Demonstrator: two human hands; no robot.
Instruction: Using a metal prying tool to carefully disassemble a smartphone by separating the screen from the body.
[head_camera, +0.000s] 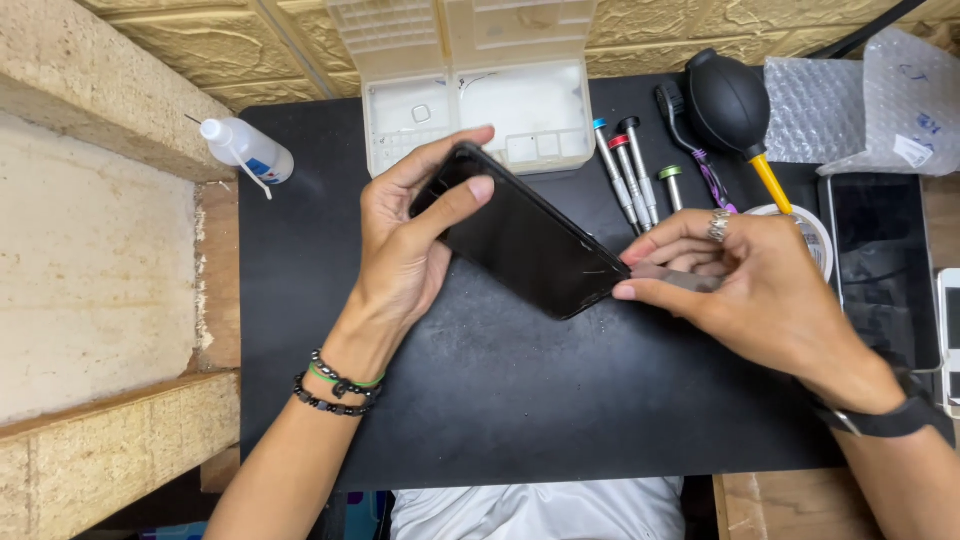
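Black glossy slab phone (525, 240), flat and rectangular, is held up off the black rubbery work mat (500, 400) that covers the bench, tilted so one corner points down toward the person. That phone is my landmark for everything else.

The left hand (405, 245) grips the phone's far upper end, thumb pressed across the dark glass face, fingers curled round behind, so it's closed on the phone. The right hand (745, 285) sits at the phone's lower right edge, thumb and forefinger pinched tight on a thin grey flat pry tool (675, 277) whose tip touches the phone's edge. There's a silver ring on one finger and a dark watch strap on that wrist; beaded bracelets are on the left wrist.

Just behind the phone is a white plastic compartment box (470, 110) with its lid flipped open. Behind and to the right of the phone lie a few small metal precision screwdrivers with coloured caps (630, 175), then a black rubber air blower bulb with a yellow nozzle (735, 110). Further right of the phone are clear bubble wrap sheets (865, 100) and a second dark flat device (880, 265). Well off to the phone's left lies a small clear squeeze bottle with a needle tip (248, 150).
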